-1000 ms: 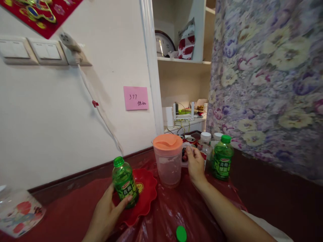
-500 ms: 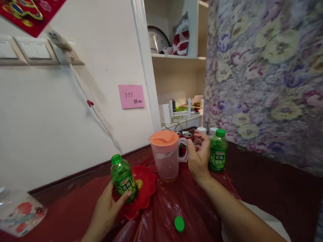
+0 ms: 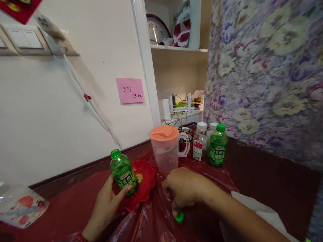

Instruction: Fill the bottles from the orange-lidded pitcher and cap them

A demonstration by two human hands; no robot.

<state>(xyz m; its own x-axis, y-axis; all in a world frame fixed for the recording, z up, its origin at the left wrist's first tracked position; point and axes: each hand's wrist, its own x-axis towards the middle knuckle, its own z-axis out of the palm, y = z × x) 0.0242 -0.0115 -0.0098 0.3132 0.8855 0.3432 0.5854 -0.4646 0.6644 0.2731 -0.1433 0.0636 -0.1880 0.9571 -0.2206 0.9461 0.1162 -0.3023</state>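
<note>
An uncapped green tea bottle [image 3: 124,173] is held by my left hand [image 3: 107,198], fingers behind it and thumb across its label. The bottle leans slightly over a red scalloped plate [image 3: 148,195]. My right hand [image 3: 185,186] is low over the table, palm down, with its thumb tip at the edge of a green bottle cap [image 3: 179,217]. A gap shows between thumb and forefinger; its other fingers are partly hidden. Just behind this hand stands a clear plastic pitcher [image 3: 165,158] with an orange lid [image 3: 164,133].
At the right stand a capped green bottle [image 3: 217,148], a clear white-capped bottle [image 3: 201,141] and red cans [image 3: 188,134]. A floral-patterned container [image 3: 24,205] is at far left. Red plastic sheeting [image 3: 143,225] covers part of the table. Wall and curtain [image 3: 262,77] close off the back.
My right hand has come down from beside the pitcher's handle to the green cap. My left hand keeps its hold on the bottle. The view has tilted slightly downward.
</note>
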